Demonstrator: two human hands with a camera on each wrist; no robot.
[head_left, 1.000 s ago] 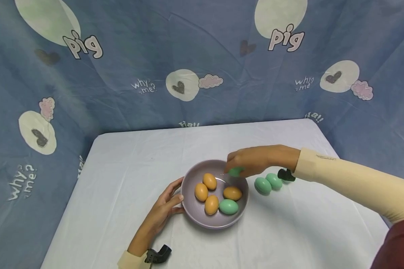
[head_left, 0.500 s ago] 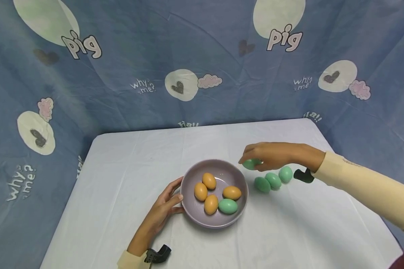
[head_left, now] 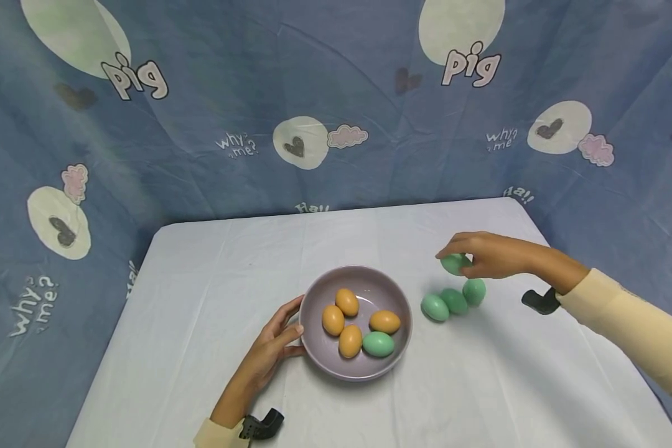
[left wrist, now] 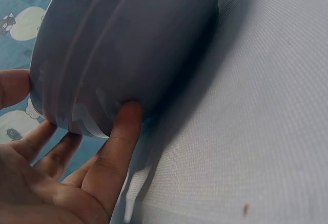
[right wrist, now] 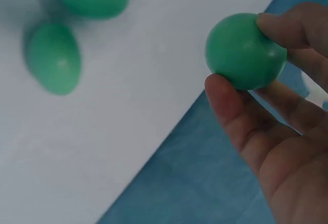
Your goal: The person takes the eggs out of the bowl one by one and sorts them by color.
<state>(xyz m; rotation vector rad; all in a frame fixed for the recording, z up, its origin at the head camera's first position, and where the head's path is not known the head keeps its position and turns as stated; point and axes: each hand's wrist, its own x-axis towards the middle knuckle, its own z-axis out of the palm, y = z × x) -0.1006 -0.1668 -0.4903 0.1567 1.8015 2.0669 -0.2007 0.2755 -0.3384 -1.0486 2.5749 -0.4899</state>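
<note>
The left hand (head_left: 267, 348) holds the near-left side of a mauve bowl (head_left: 312, 358), thumb at the rim. In the left wrist view its spread fingertips touch the bowl's outer wall (left wrist: 118, 44). Several orange eggs (head_left: 350, 341) and one green egg (head_left: 378, 344) lie inside the bowl. Right of the bowl, the right hand (head_left: 495, 255) pinches another green egg (right wrist: 241, 52) between thumb and fingertips, raised above the table. Under that hand, a short slanting row of three green eggs (head_left: 453, 301) rests on the cloth.
A white cloth (head_left: 246, 261) covers the table. Behind and to both sides hangs a blue printed curtain (head_left: 213, 168). Each wrist carries a black device (head_left: 263, 424) on a strap, over pale sleeves (head_left: 621, 323).
The right hand has moved from over the bowl to the right, still pinching a green egg, uncovering the row on the table. The left hand and bowl stay put.
</note>
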